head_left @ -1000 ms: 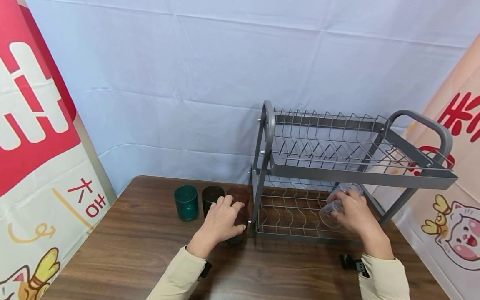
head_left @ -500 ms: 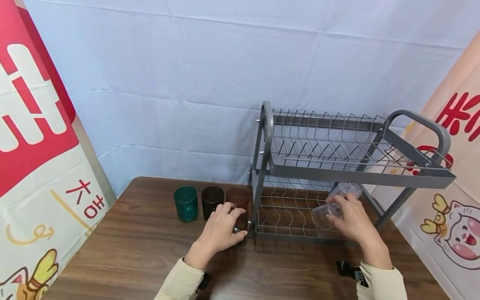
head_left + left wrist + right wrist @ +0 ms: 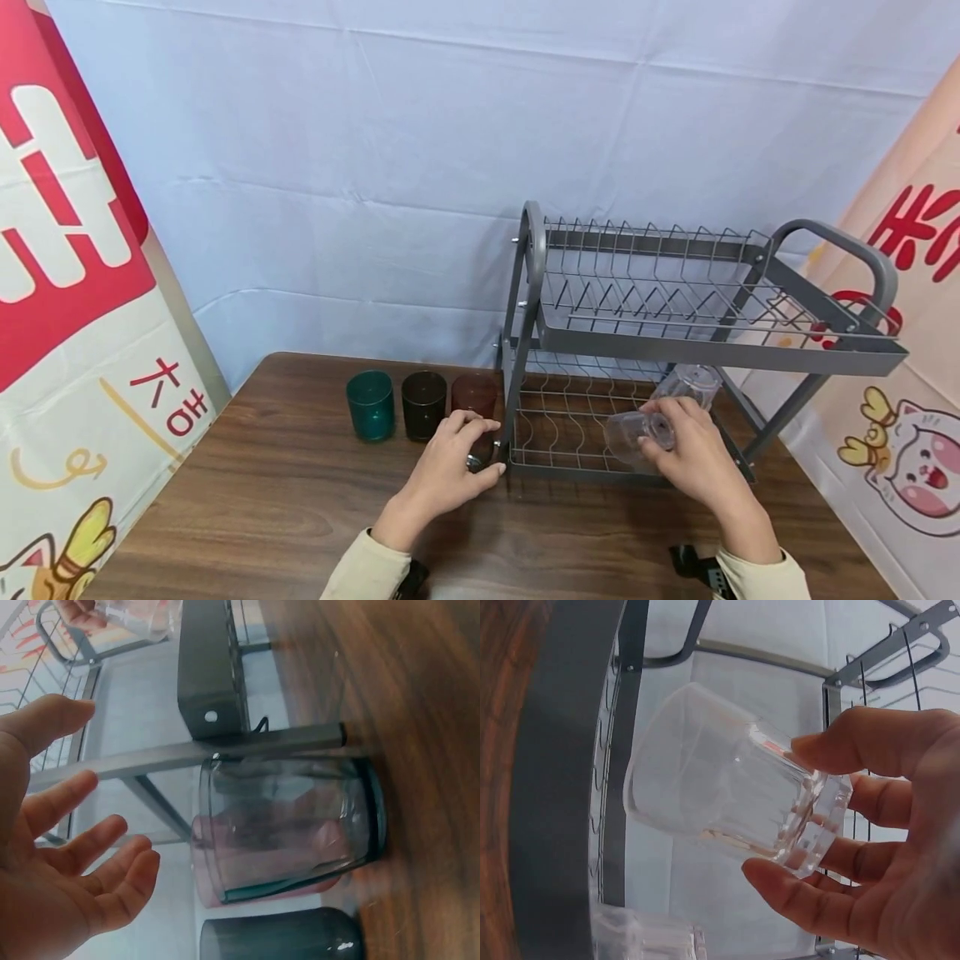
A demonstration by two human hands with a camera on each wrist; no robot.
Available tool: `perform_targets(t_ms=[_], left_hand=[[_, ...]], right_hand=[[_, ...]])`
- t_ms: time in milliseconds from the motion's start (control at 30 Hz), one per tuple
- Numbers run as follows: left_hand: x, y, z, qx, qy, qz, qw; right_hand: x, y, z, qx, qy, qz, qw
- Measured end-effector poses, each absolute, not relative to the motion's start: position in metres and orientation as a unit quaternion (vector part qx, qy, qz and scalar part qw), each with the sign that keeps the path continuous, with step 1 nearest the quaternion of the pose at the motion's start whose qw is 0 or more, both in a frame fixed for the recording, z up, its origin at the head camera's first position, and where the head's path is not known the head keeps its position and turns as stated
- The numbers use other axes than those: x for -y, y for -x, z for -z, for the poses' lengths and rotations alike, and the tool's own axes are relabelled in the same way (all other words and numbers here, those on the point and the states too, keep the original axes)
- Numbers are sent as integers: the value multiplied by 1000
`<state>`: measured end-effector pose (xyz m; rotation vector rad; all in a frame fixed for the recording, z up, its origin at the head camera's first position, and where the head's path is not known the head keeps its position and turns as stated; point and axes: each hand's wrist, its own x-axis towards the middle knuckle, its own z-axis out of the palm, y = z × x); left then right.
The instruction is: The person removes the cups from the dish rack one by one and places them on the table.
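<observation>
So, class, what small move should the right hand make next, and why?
I'd probably ease the tilted clear cup in the right hand leftward, away from the second clear cup on the lower shelf: the two appear close in the head view and might knock.

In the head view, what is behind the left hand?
A clear round glass tumbler and, beyond it, a translucent red round tumbler, both partly visible. The left hand hides much of the clear one.

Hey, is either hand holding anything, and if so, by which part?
The right hand holds a clear tumbler near its base, with thumb and fingers around that end. The left hand holds nothing.
</observation>
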<state>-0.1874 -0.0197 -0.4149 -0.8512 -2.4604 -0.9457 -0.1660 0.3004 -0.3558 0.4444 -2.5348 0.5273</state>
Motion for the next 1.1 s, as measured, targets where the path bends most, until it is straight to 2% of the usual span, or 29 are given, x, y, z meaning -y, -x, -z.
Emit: perform_targets(t_ms=[200, 467, 667, 933, 1100], left_hand=[[14, 181, 420, 854, 319, 370, 176], [10, 176, 425, 835, 302, 442, 130], [11, 173, 426, 808, 301, 497, 99], [10, 172, 427, 783, 319, 524, 103], [7, 173, 428, 769, 325, 539, 113]], right_hand=[[-292, 160, 358, 935, -161, -207, 240], [-281, 157, 368, 915, -188, -235, 268], [-272, 156, 376, 895, -196, -305, 261], [-263, 155, 378, 860, -202, -385, 267], [-247, 146, 367, 842, -219, -420, 258]])
